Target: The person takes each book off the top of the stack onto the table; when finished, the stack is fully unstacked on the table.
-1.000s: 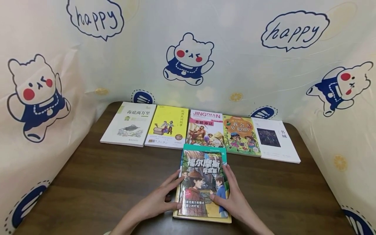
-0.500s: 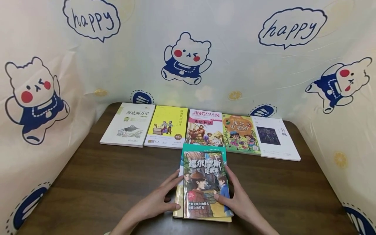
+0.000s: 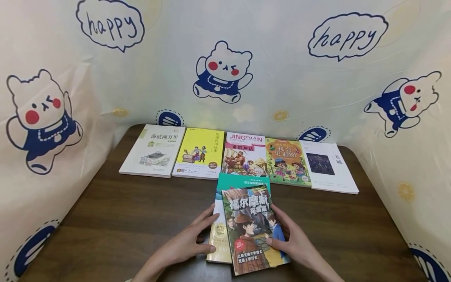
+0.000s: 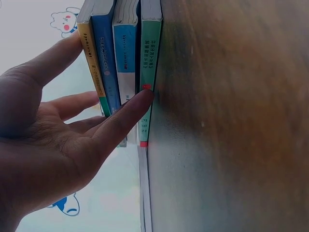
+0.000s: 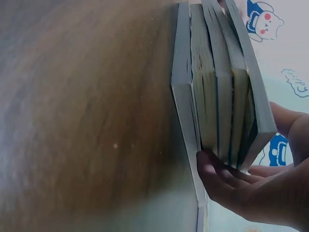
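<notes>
From above, the head view is looking forward and down across the counter (image 3: 109, 219); the wrist views, tipped sideways, are facing the book stack (image 4: 125, 53) closely from its left and right. All three are sharing book stack and counter.

Pale creased backdrop hanging wide, winking white cartoon bears (image 3: 222, 74) in navy right across it, cloud-shaped "happy" bubbles (image 3: 110, 25) up top, dark brown wood-grained table (image 3: 123, 219) below

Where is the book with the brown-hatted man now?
In the head view, the book is lower centre, askew over the stack, its right edge in the right hand.
</notes>
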`<state>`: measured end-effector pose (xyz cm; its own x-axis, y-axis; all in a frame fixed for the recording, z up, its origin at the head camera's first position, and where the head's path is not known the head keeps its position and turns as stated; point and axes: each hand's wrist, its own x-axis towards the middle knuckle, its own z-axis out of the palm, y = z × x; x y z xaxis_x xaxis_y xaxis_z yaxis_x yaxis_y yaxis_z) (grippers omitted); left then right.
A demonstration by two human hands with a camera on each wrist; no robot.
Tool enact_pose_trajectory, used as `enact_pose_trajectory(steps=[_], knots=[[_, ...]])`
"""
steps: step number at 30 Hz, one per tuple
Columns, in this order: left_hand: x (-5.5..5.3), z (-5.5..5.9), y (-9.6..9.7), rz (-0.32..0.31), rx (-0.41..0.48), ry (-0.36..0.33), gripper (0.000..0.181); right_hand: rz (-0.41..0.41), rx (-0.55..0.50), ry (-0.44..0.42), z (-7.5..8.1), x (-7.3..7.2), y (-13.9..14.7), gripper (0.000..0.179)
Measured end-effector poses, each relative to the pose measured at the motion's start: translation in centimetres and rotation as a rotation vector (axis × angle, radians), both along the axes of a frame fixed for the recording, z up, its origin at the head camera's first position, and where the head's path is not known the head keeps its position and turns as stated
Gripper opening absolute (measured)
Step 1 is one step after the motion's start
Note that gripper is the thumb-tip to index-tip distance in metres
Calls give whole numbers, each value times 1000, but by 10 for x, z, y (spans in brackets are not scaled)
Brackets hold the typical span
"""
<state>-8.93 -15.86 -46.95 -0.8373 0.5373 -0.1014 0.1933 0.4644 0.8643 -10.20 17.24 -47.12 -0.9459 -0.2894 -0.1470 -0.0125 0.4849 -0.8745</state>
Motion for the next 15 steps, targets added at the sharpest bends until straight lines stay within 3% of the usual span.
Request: enact_pose_trajectory(steps=[9,15], knots=[[-1,0,0,-1,-11,-7,78,84,43,23,13,-3,18,82],[-2,-1,0,-3,-1,-25,78,76,137,64,23,-6,30,75]])
